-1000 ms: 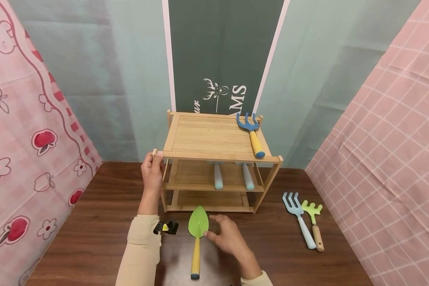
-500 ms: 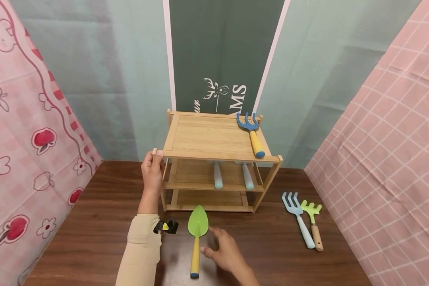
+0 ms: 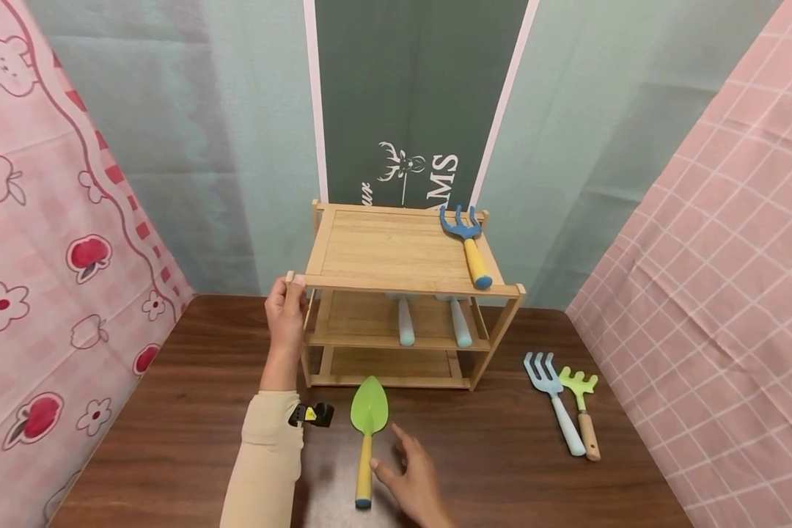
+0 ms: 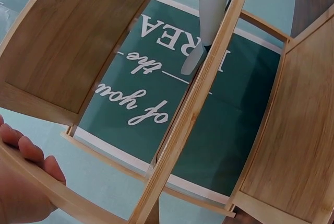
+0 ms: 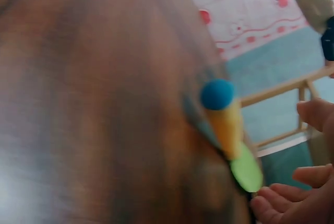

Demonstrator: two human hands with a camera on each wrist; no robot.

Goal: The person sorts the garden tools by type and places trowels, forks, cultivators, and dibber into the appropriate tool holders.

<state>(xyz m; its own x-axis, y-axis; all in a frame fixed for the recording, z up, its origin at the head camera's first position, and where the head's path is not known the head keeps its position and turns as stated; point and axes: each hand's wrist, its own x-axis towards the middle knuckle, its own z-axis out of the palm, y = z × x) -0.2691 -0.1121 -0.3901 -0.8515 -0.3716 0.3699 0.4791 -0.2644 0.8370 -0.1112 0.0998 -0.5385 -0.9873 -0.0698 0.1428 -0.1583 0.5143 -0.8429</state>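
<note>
My left hand (image 3: pixel 286 314) grips the front left corner post of a three-tier wooden shelf (image 3: pixel 396 257), thumb on the top edge; in the left wrist view its fingers (image 4: pixel 32 151) curl round the post. On the table in front of the shelf lies a garden trowel (image 3: pixel 364 469) with a green blade and a yellow, blue-tipped handle. Just right of its handle is my right hand (image 3: pixel 414 480), thumb and fingers spread apart, holding nothing. In the right wrist view the fingers (image 5: pixel 284 195) appear beside the green blade.
A blue hand rake (image 3: pixel 463 231) with a yellow handle lies on the shelf's top right. Two pale-handled tools (image 3: pixel 405 323) rest on the middle tier. At right on the table (image 3: pixel 191 440) are a light blue fork (image 3: pixel 561 411) and a green rake (image 3: pixel 584 411). Curtains surround the table.
My right hand has drawn back toward me, from beside the trowel's blade to beside its handle. The left hand keeps its grip on the shelf. The trowel lies where it was.
</note>
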